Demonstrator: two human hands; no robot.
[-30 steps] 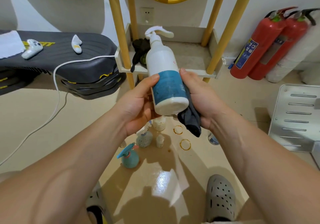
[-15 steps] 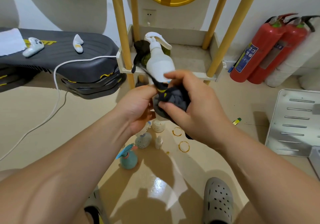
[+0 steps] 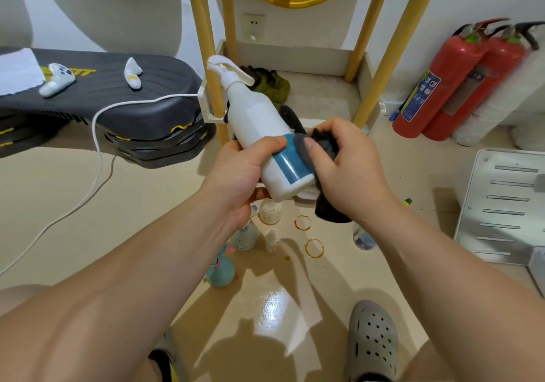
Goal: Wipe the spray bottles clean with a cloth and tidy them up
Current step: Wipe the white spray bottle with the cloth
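Since half a second ago the right hand [image 3: 348,169] has slid off the top of the bottle to its right side, uncovering the label, and the bottle's nozzle has swung further up and to the left. In the head view, the white plastic spray bottle with a teal label band [image 3: 256,116] is held in the air in front of the person, above the floor, tilted with its trigger head towards the upper left and its base towards the lower right. The left hand [image 3: 239,175] grips its lower body, fingers curled underneath and thumb laid across the top just beside the label. The right hand pinches a dark grey cloth [image 3: 323,145] between thumb and curled fingers and presses it against the label's right edge; a fold of the cloth hangs below that hand. On the cream floor [image 3: 147,204] beneath the hands stand a round teal spray bottle [image 3: 220,269], a speckled pale bottle [image 3: 244,238], a small white bottle [image 3: 272,241] and a squat cream bottle [image 3: 269,212], close together, with two brown ring stains [image 3: 314,247] beside them. A clear bottle [image 3: 364,238] shows partly behind the right forearm. Behind, a low white shelf with yellow posts [image 3: 318,95] holds a crumpled olive-green rag [image 3: 274,86], and two red fire extinguishers [image 3: 436,86] stand against the wall to the right.
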